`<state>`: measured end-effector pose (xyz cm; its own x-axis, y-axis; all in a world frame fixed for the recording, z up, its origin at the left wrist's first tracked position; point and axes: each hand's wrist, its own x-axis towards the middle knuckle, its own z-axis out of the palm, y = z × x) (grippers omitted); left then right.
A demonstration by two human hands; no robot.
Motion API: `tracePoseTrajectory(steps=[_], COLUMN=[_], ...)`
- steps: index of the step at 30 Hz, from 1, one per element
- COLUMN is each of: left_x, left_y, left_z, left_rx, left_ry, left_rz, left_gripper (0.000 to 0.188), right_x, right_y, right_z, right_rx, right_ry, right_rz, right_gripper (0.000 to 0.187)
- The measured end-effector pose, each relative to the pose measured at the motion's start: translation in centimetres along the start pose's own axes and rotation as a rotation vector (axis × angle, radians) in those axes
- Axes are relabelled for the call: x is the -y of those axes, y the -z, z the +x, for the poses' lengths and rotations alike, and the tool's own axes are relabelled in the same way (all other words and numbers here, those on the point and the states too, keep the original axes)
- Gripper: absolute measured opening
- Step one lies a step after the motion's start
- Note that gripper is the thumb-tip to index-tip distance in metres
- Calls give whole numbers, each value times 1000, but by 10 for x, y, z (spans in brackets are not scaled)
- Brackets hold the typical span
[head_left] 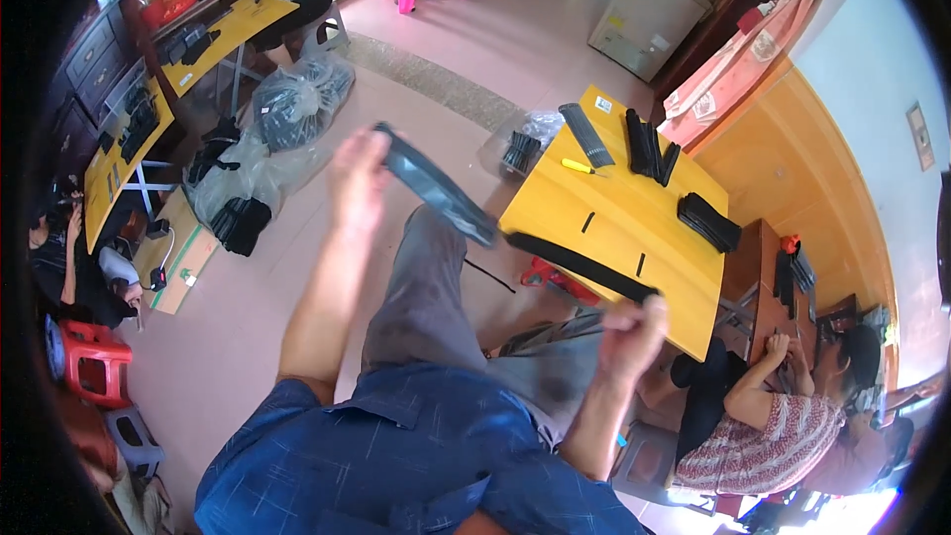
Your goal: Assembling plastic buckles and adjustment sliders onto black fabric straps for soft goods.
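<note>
The work with the dark strips looks partway along: the person has one in each hand, while others lie grouped on the near yellow table (555,200). At its far corner lies a grey fanned set (586,136), to the right of that a loose black bundle (649,151), and by the table's right edge a neater black stack (708,222). Which of these piles are finished and which are waiting I cannot tell, so the amount left stays open; more dark pieces in a clear bag (520,152) beside the table's far left edge may be stock or output. A yellow-handled tool (578,165) lies near the grey set, held by nobody. The hands are well apart. The left hand (359,183), off to the left of the table, is closed on the upper end of a glossy strip (436,186), which slants down toward the table's left corner. The right hand (634,337), at the table's near edge, pinches one end of a matte strip (580,266) that runs along that edge — whether it rests on the wood is unclear. The glossy strip is broad and flat, dark with a bluish sheen, and slightly blurred; the matte one is deep black, narrower to the eye and nearly straight. Their free ends come close just off the table's left corner, apparently without touching.
</note>
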<state>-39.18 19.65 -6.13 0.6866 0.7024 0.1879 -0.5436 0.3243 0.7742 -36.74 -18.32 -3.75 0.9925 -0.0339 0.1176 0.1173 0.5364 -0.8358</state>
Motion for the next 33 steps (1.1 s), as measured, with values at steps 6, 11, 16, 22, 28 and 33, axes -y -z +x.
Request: tracePoseTrajectory(steps=[6,11,16,22,28,33], left_x=[-18,59,114,190,289,336], left_y=[150,153,5,-106,-175,-190], left_z=[57,52,18,16,18,16], left_rx=[-354,-347,-224,39,-32,99], left_ry=[24,213,467,479,554,281], left_rz=[-94,-46,16,-27,91,627], left_gripper=[23,28,38,30,31,42], right_x=[80,81,42,20,12,5], right_y=[154,176,162,149,157,158], right_z=[19,8,9,-4,-13,0], right_rx=[7,184,78,276,256,266], right_ry=[176,120,104,-13,-119,-164], right_rz=[482,382,291,28,-48,-98], right_gripper=[44,40,38,43,43,46])
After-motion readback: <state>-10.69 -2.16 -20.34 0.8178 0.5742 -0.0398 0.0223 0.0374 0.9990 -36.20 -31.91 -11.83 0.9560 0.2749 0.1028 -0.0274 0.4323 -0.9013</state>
